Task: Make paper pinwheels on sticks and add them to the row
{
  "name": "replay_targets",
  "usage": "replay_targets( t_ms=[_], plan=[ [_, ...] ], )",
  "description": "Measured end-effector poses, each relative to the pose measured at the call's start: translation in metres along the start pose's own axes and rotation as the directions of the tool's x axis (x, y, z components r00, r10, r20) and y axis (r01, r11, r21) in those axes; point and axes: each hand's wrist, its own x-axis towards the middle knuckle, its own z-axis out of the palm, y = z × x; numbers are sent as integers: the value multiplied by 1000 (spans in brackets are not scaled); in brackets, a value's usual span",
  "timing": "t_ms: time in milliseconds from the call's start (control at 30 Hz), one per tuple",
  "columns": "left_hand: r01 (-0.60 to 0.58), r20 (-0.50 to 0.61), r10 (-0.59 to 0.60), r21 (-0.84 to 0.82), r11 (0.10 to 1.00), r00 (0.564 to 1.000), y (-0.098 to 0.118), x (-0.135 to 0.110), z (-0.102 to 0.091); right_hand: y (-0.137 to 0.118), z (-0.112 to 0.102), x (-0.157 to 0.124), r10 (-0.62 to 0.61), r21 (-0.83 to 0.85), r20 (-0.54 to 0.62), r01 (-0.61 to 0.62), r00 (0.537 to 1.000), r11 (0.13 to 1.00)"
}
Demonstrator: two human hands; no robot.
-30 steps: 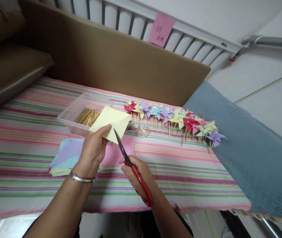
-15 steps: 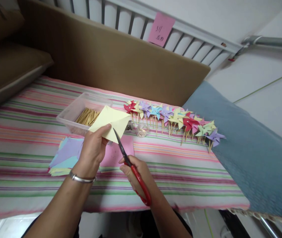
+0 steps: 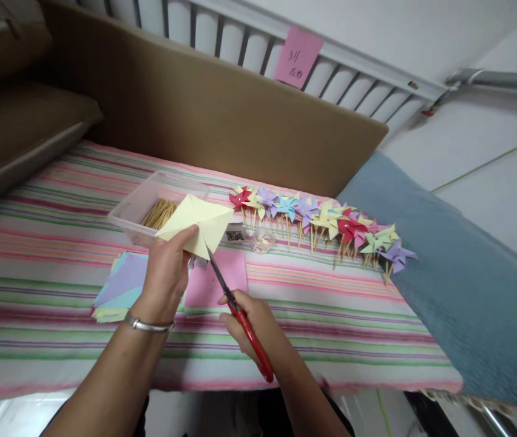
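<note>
My left hand (image 3: 170,267) pinches a square of pale yellow paper (image 3: 195,212) by its near left edge, thumb on top. Slits run inward from corners of the paper. My right hand (image 3: 252,318) grips red-handled scissors (image 3: 249,334), their dark blades pointing up and left, with the tip at the paper's near corner. Below the paper lies a pink sheet (image 3: 222,282) on the striped cloth. Left of it, partly behind my left wrist, is a stack of coloured paper (image 3: 124,282), purple and blue on top.
Behind the paper stands a clear plastic box (image 3: 126,212) of wooden sticks (image 3: 161,213). A small box of metal bits (image 3: 235,232) and a clear round container (image 3: 262,241) sit beside several paper pinwheels (image 3: 326,218). A brown board (image 3: 222,115) walls off the back.
The yellow paper has shifted slightly left. The scissors have drawn back from inside the paper to its near corner, leaving a slit there. The small box of metal bits is more exposed.
</note>
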Motion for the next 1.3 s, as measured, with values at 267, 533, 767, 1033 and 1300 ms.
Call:
replay_targets(
  t_ms=[267, 533, 767, 1033, 1300],
  plan=[
    [-49, -26, 49, 2, 999, 998, 31, 12, -15, 12, -26, -15, -63, 165, 174, 34, 983, 986],
    [330, 340, -466, 386, 861, 817, 16, -6, -10, 16, -28, 4, 57, 764, -218, 134, 974, 632],
    [452, 348, -623, 459, 765, 701, -12, -19, 2, 29, -18, 14, 111, 707, -357, 191, 928, 681],
    [527, 318, -540, 135, 839, 779, -39, -30, 15, 24, -15, 25, 153, 584, -655, 367, 740, 724],
    [469, 232, -481, 111, 876, 845, -49, -34, 15, 19, -9, 25, 118, 579, -594, 321, 795, 749]
  ],
)
